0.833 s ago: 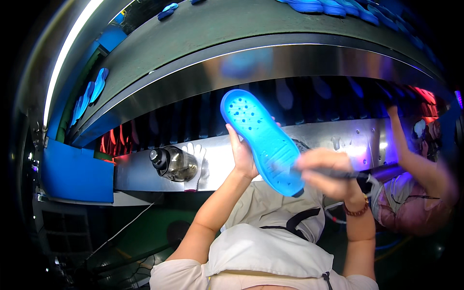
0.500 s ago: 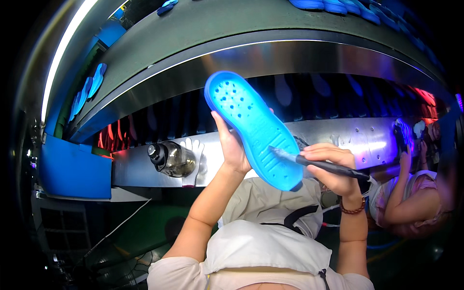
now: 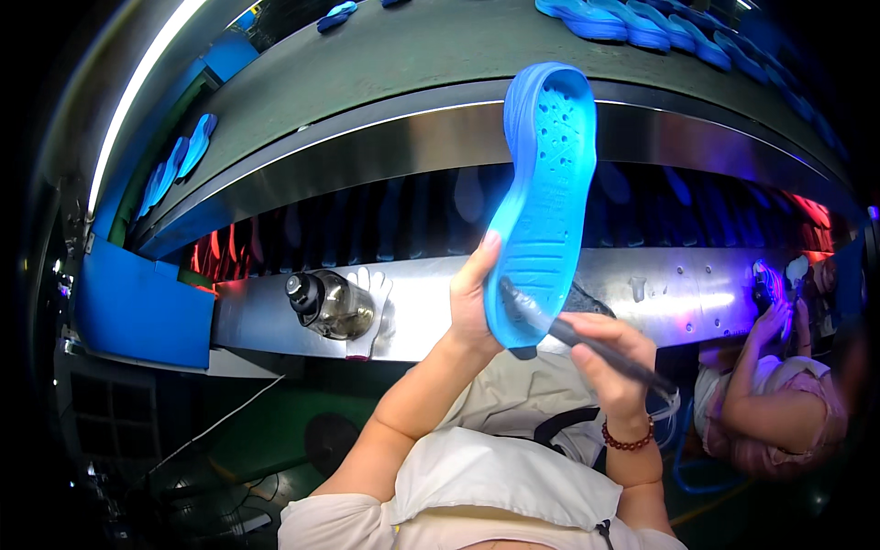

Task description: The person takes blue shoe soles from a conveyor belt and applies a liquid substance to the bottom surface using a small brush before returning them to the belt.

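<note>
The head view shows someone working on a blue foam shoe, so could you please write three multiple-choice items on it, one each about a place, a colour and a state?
1. Where does the clear plastic bottle with the dark cap lie?
A. on the metal shelf, left of the left hand
B. on the floor
C. on the grey conveyor belt

2. What colour is the perforated foam shoe?
A. red
B. blue
C. white

3. How is the shoe held?
A. flat on the shelf
B. hanging from a hook
C. raised on end, toe up, by the left hand

Answers:
1. A, since it lies on its side on the shelf beside a white glove.
2. B, since its whole body is bright blue.
3. C, since the left hand grips its lower edge while the right hand puts a dark tool to the heel.
</note>
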Motion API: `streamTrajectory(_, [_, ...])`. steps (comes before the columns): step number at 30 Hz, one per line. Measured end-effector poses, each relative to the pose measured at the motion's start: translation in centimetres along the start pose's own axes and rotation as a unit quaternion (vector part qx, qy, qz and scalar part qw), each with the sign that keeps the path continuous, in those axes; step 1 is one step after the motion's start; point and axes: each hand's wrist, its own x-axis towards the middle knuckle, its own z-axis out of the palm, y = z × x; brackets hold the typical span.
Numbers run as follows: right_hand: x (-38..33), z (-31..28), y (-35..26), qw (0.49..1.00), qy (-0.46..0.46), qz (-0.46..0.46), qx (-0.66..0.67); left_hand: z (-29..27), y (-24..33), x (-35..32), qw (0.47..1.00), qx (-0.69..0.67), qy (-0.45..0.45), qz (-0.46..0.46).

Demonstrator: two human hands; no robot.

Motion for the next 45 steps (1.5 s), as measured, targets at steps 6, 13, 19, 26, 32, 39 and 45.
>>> streamTrajectory(6, [0.9, -0.5, -0.7, 0.999, -0.016, -0.005, -0.040, 0.2, 0.2, 0.8, 0.999, -0.024, 0.035, 0.007])
streamTrajectory(13, [2.9, -2.1, -1.9, 0.990, -0.073, -0.061, -0.105, 0.4, 1.4, 1.0, 0.999, -0.041, -0.006, -0.016])
streamTrajectory(19, [3.6, -1.6, -3.1, 0.960, -0.145, -0.143, -0.190, 0.0, 2.4, 1.6, 0.995, -0.081, -0.031, -0.050])
streamTrajectory(26, [3.9, -2.0, -4.4, 0.941, -0.189, -0.156, -0.234, 0.5, 3.7, 1.5, 0.974, -0.022, 0.021, -0.223])
streamTrajectory(32, [4.2, -2.5, -6.1, 0.888, -0.371, -0.076, -0.260, 2.8, 5.8, 0.2, 0.877, 0.282, 0.036, -0.387])
streamTrajectory(39, [4.6, -3.6, -6.2, 0.839, -0.460, -0.043, -0.287, 1.9, 6.3, -0.4, 0.832, 0.341, 0.053, -0.434])
streamTrajectory(45, [4.8, -4.9, -6.0, 0.832, -0.456, -0.001, -0.317, 1.2, 7.1, -1.9, 0.835, 0.376, 0.048, -0.399])
